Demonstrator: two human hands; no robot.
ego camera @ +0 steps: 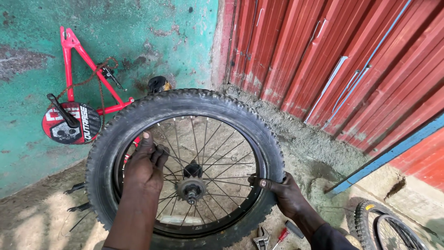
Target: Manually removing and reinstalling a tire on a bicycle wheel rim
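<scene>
**A:** What is in the middle of the view?

**B:** A small bicycle wheel (185, 169) held upright, close to the camera, above a rough concrete floor (305, 148). It has a thick, knobby black tyre, thin metal spokes and a dusty hub with a short axle at the centre.

**A:** How do the hands hold it?

**B:** The left hand (144, 162) reaches inside the ring from below; its fingers curl narrowly around the rim and the tyre's inner edge on the left side. The right hand (284, 194) grips the tyre on the right, thumb pressed against the inner edge, the other fingers wrapped behind and out of sight.

**A:** What lies around it?

**B:** Behind the wheel, a red bicycle frame (78, 69) leans on a worn green wall (152, 32), with a rusty chain hanging loose. To the right stand red corrugated metal shutters (347, 60). On the floor below sit an adjustable wrench (261, 238) and a red-handled screwdriver (280, 236). A second wheel (386, 227) lies at the lower right.

**A:** What is unclear?

**B:** The wheel's bottom and the second wheel are cut off by the frame edge. The wheel hides the lower part of the red frame.
</scene>
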